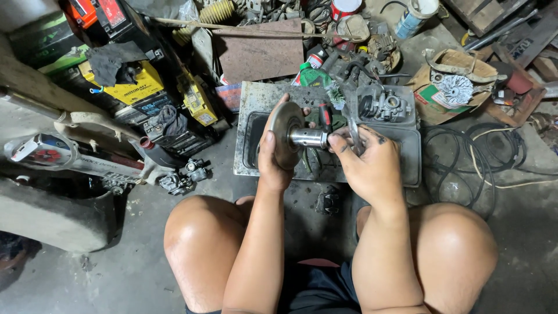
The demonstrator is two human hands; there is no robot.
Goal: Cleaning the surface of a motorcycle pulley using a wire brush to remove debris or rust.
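Round grey metal disc with short steel shaft [293,137] held above my dented grey metal tray [407,152], shaft axis pointing right, my left hand [272,156] gripping the disc rim, my right hand [369,163] with fingers [339,141] clasping the shaft end, forearms angled inward.

Carburetor [388,106] on tray [410,157], behind hands; batteries [139,87] left

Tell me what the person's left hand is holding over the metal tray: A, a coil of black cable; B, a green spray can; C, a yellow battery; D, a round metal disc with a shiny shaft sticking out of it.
D: the left hand grips the round metal disc on edge, and its shiny shaft points toward the right hand, above the metal tray.
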